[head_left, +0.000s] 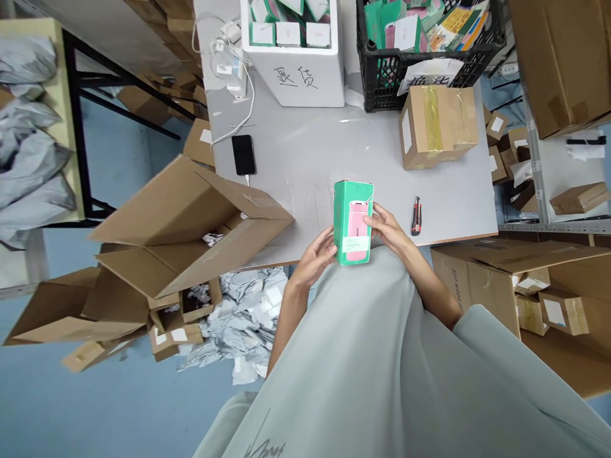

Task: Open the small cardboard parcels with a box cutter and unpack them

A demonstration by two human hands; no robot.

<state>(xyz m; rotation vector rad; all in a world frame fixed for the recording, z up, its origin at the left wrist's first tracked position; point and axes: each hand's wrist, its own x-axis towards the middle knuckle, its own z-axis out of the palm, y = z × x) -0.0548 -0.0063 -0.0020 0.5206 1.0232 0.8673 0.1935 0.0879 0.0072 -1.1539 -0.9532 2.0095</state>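
Note:
I hold a green product box with a pink item pictured on its front, upright over the near edge of the white table. My left hand grips its lower left side with curled fingers. My right hand is closed on its right side, thumb on the front face. Both forearms come up from my pale grey top.
A red utility knife lies just right of my hands. A taped brown carton, a black crate and a white bin of boxes stand at the back. A phone charges at left. Open cartons and packaging scraps crowd the floor.

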